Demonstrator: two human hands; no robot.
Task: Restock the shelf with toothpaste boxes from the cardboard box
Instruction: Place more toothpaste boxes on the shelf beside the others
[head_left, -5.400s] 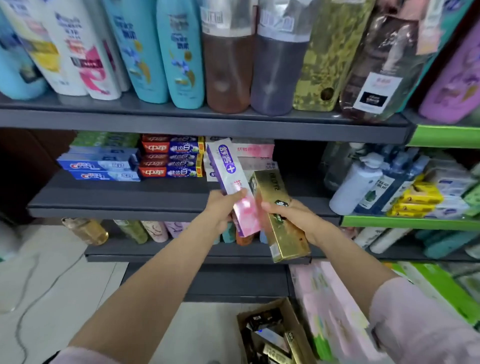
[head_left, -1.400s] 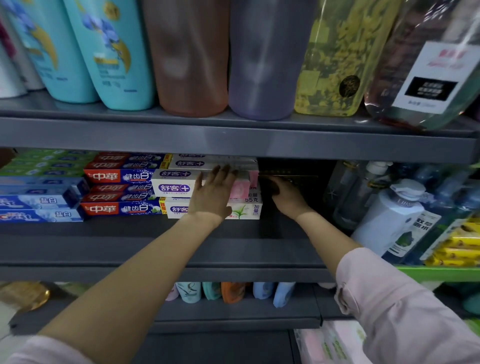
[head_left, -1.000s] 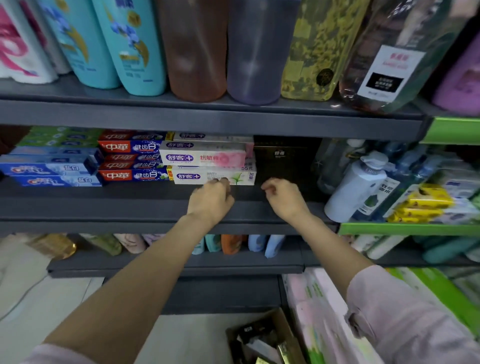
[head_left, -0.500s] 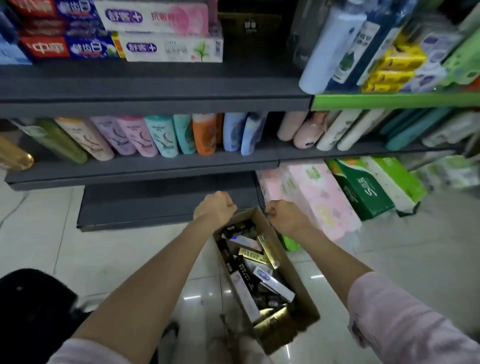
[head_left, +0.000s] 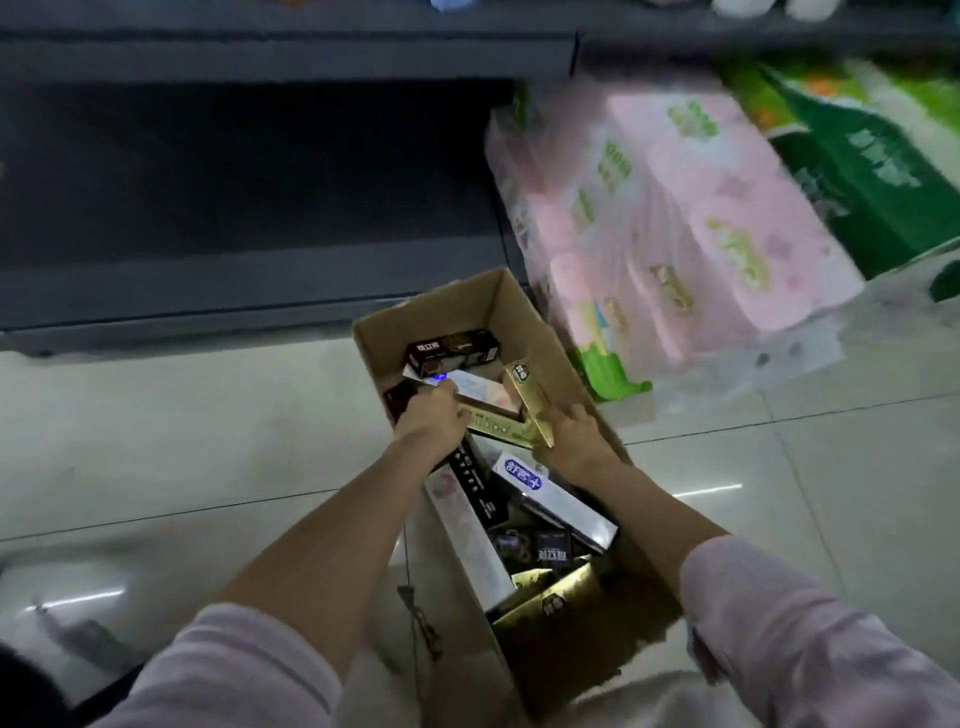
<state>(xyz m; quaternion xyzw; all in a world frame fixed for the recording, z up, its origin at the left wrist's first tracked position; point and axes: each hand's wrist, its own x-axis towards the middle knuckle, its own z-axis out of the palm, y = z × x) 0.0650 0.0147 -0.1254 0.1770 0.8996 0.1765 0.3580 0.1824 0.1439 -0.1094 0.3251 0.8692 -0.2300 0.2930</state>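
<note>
Reaching into cardboard box (head_left: 524, 332), both hands' fingers closing on toothpaste boxes (head_left: 550, 499); approx. a dozen left to shelve.

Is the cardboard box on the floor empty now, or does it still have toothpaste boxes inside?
Not empty. The cardboard box holds many toothpaste boxes, piled loosely.
</note>
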